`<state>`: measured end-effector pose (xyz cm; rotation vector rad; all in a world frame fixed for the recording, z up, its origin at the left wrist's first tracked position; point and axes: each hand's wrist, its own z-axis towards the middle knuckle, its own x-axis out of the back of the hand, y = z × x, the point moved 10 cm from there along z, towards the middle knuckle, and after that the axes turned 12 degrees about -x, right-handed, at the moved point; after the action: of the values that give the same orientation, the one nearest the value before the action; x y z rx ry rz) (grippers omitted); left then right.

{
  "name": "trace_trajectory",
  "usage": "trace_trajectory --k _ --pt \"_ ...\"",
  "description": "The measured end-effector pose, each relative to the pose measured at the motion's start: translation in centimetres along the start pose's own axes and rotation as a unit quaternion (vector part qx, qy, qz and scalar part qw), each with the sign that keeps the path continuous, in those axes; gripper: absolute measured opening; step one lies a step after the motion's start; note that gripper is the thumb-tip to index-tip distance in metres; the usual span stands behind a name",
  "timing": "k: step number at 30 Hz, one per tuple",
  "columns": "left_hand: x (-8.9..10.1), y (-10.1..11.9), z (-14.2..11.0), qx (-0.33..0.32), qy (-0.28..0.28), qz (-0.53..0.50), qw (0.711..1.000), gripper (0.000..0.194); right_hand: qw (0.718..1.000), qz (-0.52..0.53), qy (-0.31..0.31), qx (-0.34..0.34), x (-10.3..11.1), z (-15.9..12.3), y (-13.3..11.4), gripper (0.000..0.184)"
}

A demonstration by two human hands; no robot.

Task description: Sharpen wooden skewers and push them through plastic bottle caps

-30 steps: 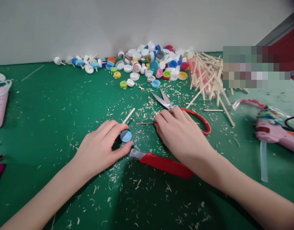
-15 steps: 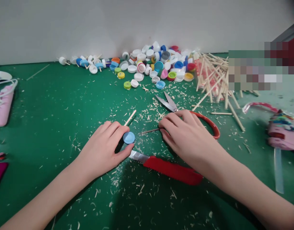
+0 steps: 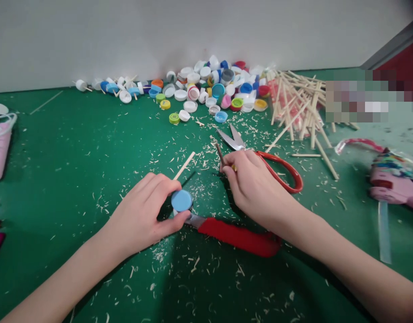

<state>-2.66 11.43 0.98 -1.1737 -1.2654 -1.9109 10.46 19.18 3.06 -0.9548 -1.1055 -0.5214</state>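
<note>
My left hand (image 3: 149, 208) pinches a light blue bottle cap (image 3: 181, 200) between thumb and fingers. A pale wooden stick (image 3: 184, 166) juts out beyond its fingers; its lower end is hidden. My right hand (image 3: 248, 179) is closed on a thin dark metal rod (image 3: 220, 154), tilted upward, with a bit of yellow between the fingers. Just below the cap lies a knife with a red handle (image 3: 238, 235), its blade partly behind my left thumb. Open scissors with red handles (image 3: 287, 172) lie partly beneath my right hand.
Many bottle caps (image 3: 218, 91) are heaped against the wall, with several caps on sticks (image 3: 112, 87) to their left. Wooden sticks (image 3: 303, 105) form a pile at the right. A pink glue gun (image 3: 394, 188) lies far right. Wood shavings (image 3: 196, 264) litter the green table.
My right hand has lifted the metal rod off the table, and its tip has swung from pointing left to pointing up. The blue cap and stick have risen slightly in my left hand.
</note>
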Motion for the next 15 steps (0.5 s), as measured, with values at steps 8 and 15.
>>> trace_trajectory --k 8,15 --pt "-0.3 0.8 0.3 -0.029 -0.015 0.012 0.999 0.031 0.983 0.171 0.068 -0.001 3.1 -1.7 -0.4 0.001" --pt "-0.9 -0.1 0.4 0.006 -0.023 0.002 1.0 0.034 0.994 0.095 0.028 0.035 3.1 -1.8 -1.5 0.007"
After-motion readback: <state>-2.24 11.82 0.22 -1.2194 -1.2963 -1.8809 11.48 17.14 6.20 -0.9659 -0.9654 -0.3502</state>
